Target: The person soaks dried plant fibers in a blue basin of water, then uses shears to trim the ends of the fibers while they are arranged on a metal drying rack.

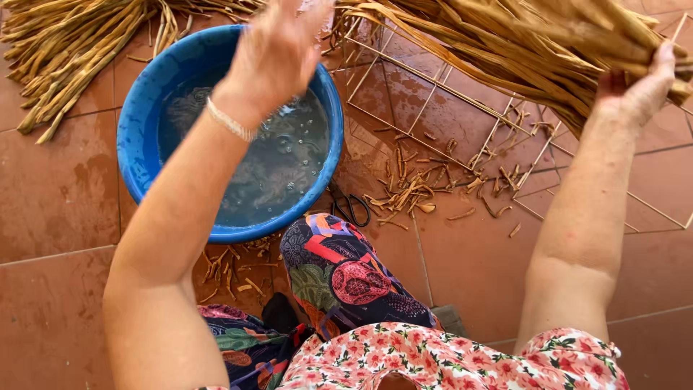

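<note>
right hand [639,90] clamped under dried leaf bundle [520,43], left hand [278,47] open above blue basin [144,108]

The wet tiled floor [58,195] carries a blue basin [141,108] of water, scissors [351,207], a wire rack [433,94], leaf scraps [408,191] and dried leaf bundles [65,50].

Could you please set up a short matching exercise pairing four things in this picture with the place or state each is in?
Things:
1. blue basin
2. scissors
3. wire rack
4. right hand

Places or states:
A. lying on the tiles beside the basin
B. gripping a bundle of dried leaves
C. holding water
D. flat on the floor under the leaves

Pairs: 1-C, 2-A, 3-D, 4-B
</note>
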Demonstrator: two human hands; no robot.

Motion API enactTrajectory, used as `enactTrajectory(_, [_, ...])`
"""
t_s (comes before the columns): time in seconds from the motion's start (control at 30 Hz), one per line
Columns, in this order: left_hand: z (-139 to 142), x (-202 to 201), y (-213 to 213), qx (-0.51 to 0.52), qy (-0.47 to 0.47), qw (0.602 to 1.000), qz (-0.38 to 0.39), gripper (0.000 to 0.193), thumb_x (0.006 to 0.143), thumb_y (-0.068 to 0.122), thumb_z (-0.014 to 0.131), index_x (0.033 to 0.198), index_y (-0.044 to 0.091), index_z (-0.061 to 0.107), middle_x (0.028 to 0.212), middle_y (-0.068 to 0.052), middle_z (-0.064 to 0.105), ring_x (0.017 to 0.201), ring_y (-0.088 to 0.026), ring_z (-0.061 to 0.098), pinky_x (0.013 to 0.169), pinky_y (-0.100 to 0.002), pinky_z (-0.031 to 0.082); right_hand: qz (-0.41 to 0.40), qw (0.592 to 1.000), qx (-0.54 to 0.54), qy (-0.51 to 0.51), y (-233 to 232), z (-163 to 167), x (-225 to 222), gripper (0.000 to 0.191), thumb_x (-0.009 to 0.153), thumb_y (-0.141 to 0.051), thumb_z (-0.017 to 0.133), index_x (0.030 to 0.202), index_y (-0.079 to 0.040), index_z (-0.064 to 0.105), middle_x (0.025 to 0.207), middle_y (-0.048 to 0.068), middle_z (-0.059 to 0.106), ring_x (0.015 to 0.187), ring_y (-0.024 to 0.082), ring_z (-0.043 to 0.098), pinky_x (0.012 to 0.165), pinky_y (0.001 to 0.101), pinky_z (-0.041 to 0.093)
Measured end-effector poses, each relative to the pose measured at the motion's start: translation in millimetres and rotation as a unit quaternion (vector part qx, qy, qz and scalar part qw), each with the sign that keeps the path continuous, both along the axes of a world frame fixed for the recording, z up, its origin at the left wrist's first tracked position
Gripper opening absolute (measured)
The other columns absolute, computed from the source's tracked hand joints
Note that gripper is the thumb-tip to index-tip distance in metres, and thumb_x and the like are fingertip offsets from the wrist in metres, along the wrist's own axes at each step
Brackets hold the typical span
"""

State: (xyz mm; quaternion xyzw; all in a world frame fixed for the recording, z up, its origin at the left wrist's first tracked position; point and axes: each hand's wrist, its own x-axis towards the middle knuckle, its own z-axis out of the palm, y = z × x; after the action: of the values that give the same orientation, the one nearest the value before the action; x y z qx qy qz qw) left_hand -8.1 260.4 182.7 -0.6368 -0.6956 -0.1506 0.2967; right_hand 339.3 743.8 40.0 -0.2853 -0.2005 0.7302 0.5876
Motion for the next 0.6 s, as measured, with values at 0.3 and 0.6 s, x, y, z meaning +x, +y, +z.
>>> enactTrajectory(0.3, [-125.9, 0.5, -167.8, -0.187, -0.277, 0.925, 0.183, 0.033, 0.083, 0.020, 0.081, 0.114, 0.013, 0.070, 0.138, -0.013, 0.056, 0.096, -0.039, 0.069, 0.082, -0.047, 0.057, 0.049, 0.974, -0.040, -0.220, 36.7, -28.0, 13.4, 0.041, 0.088, -0.038, 0.081, 0.114, -0.008, 0.072, 0.101, 0.010, 0.076, 0.084, 0.021, 0.069, 0.076, 0.0384, 0.062])
enactTrajectory(0.6, [-188.7, -41.8, -283.4, -0.152, -0.383, 0.839, 0.355, 0.028, 0.087, 0.029, 0.080, 0.110, 0.013, 0.076, 0.112, -0.016, 0.072, 0.101, -0.037, 0.070, 0.089, -0.047, 0.056, 0.096, 0.938, -0.006, -0.333, 28.6, -33.0, 6.3, 0.032, 0.096, -0.027, 0.077, 0.117, -0.003, 0.073, 0.101, 0.011, 0.076, 0.084, 0.022, 0.070, 0.076, 0.0364, 0.062])
